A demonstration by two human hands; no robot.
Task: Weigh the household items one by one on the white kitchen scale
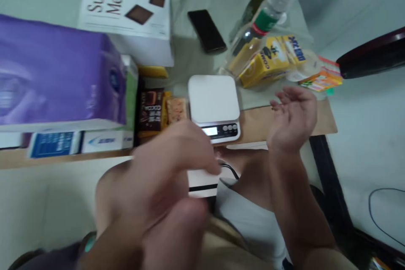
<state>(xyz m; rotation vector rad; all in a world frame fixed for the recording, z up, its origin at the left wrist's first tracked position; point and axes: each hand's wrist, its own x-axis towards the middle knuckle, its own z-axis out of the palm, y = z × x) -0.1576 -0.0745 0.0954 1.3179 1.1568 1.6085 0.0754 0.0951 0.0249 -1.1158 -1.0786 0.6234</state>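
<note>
My left hand [158,177] is close to the camera and blurred, its fingers curled toward the thumb around a small white object [202,183] with a black stripe and a black cable [232,171]. My right hand [292,114] hovers palm up with its fingers spread and nothing in it, just right of a white kitchen scale [213,99]. The scale stands at the table's near edge with its display facing me and an empty platform.
A purple package [57,71], a Su-per Meal box [126,4], snack bars [152,109] and small blue-white boxes [53,143] crowd the left. Behind the scale lie a black phone [207,31], a bottle [268,12] and a yellow carton [268,65]. A dark chair part [373,57] juts in at right.
</note>
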